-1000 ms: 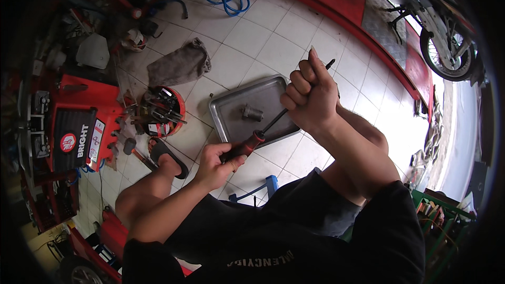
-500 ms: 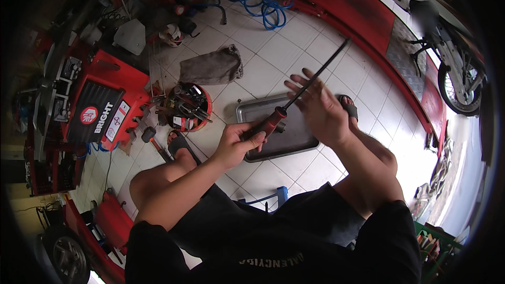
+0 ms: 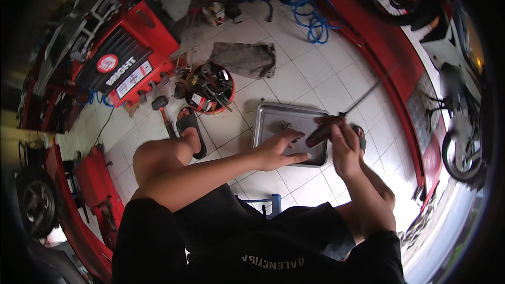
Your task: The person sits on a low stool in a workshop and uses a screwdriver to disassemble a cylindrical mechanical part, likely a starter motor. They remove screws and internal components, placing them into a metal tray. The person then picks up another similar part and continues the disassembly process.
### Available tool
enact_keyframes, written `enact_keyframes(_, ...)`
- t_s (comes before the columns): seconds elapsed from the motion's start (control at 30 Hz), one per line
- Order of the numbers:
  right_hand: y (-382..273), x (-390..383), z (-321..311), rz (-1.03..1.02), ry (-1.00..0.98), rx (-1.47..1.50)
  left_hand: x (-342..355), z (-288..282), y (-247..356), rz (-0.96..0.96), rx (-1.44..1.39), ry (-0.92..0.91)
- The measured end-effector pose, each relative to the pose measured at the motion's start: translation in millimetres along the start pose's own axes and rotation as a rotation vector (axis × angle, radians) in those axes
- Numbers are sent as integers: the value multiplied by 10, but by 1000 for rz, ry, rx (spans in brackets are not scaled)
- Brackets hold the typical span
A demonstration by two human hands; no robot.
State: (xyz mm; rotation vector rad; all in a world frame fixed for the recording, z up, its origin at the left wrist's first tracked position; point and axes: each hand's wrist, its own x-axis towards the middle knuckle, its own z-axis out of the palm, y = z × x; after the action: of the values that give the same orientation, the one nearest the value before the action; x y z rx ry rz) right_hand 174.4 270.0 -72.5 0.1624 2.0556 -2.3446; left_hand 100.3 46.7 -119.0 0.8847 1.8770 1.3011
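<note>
My right hand (image 3: 345, 152) grips a long screwdriver (image 3: 322, 132) round its dark red handle. The thin shaft points up and to the right, smeared by motion. Just left of the handle, my left hand (image 3: 284, 151) is open, with thumb and fingers apart and nothing in it. Both hands are above a shallow grey metal tray (image 3: 269, 113) on the floor between my feet. A small metal part (image 3: 285, 125) lies in the tray, partly covered by my left hand.
A red tub of tools (image 3: 230, 104), a grey rag (image 3: 243, 59) and a hammer (image 3: 164, 113) lie on the tiles ahead and left. A red machine (image 3: 152, 26) stands left. Blue hose (image 3: 310, 18), a red lift platform (image 3: 368, 47) and a motorcycle (image 3: 457, 126) are right.
The screwdriver has passed from my left hand into my right. My left hand is now open. My view has shifted, so the surroundings appear moved and turned.
</note>
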Motion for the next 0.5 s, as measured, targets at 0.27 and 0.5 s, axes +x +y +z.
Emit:
enact_keyframes(0.27,119,-111,-134,20,417,366,49,-106,-185,-205,143,-106)
enact_keyframes(0.5,202,-235,337,350,177,276,221,-196,-168,-214,-726,189)
